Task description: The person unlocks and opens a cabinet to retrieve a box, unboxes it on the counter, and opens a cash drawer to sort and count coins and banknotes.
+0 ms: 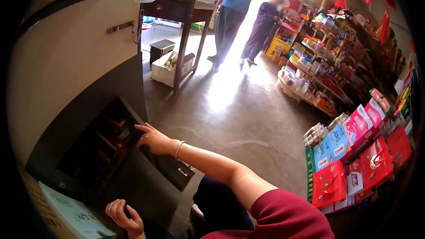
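Note:
My right hand [155, 140], with a bracelet at the wrist, reaches to the top edge of a dark cabinet door [164, 168]. Its fingers are stretched and apart at that edge; I cannot tell how firmly they touch it. The door stands swung out from the dark cabinet [48, 152] and has a small handle. Inside the compartment, reddish and pale items [117, 128] sit in shadow, too dim to name. Low in the view, my left hand [126, 219] is loosely curled with the thumb apart, holding nothing visible. Close to it is a light-blue printed box [73, 212].
Gift boxes [332, 183] are stacked at right, below crowded shelves [310, 77]. A wooden table [188, 9] stands ahead, with a white foam box [166, 71] beneath. Two people [237, 9] stand near the bright doorway. The concrete floor [212, 124] lies between.

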A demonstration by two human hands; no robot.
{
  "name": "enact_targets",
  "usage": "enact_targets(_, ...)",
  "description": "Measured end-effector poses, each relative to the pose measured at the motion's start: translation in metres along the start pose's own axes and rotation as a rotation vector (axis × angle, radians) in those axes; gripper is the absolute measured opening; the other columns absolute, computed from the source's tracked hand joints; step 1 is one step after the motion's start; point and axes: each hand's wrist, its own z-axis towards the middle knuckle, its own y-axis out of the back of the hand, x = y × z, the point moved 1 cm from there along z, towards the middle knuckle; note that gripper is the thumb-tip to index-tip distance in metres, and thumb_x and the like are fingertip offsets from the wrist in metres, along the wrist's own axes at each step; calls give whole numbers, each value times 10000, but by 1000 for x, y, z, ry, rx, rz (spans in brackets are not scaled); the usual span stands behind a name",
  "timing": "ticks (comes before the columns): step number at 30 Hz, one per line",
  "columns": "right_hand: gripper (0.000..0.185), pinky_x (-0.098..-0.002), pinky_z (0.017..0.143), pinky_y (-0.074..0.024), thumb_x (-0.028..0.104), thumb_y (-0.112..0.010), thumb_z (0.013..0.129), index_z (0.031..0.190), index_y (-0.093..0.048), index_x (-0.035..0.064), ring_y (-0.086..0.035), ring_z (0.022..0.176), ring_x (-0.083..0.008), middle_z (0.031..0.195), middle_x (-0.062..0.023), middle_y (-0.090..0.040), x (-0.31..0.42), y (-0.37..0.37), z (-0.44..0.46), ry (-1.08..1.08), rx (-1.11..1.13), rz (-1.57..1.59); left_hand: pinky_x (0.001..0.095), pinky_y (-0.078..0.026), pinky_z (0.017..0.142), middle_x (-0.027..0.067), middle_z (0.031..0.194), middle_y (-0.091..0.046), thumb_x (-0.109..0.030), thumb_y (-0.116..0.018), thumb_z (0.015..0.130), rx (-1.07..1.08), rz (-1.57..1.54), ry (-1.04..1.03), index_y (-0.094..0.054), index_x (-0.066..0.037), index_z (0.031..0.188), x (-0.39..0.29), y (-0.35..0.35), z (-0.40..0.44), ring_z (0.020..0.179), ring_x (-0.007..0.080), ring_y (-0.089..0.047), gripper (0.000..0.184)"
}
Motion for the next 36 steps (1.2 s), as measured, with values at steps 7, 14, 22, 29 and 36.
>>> enact_targets(7,456,-479,1135,-86,-91,-532,574,964,-673,101,-207,1356,-286,1034,-65,-627,-2,13,-3,2,28,20,427,-394,846,105,979,-510,-55,-495,819,-1,-90,-33,-530,-14,973,-4,-5,8,932,268,-502,163)
enact_targets(14,482,-471,1137,-88,-110,-499,560,965,-671,87,-198,1362,-284,1060,-69,-625,-7,17,-7,20,42,53,427,-392,844,108,975,-514,-52,-496,814,14,-100,-33,-530,-14,972,-2,-7,8,925,270,-503,166)
enact_targets(22,484,-473,1137,-91,-115,-479,557,950,-679,84,-217,1357,-284,1056,-72,-625,-20,9,-7,38,47,45,435,-389,827,120,927,-525,-69,-494,820,-17,-76,-55,-526,-5,966,5,-11,3,890,272,-512,163)
enact_targets(29,462,-471,1137,-90,-116,-485,578,948,-683,74,-222,1355,-281,1055,-87,-624,-22,6,-5,53,28,61,431,-387,816,121,923,-524,-75,-484,825,-17,-95,-49,-528,-4,952,8,-13,2,883,275,-513,153)
enact_targets(36,452,-453,1144,-74,-101,-517,591,953,-696,100,-220,1354,-281,1123,-139,-603,-25,4,-3,16,77,41,415,-462,783,128,937,-627,-144,-584,842,-89,-81,-63,-610,-4,938,2,-10,15,858,297,-581,171)
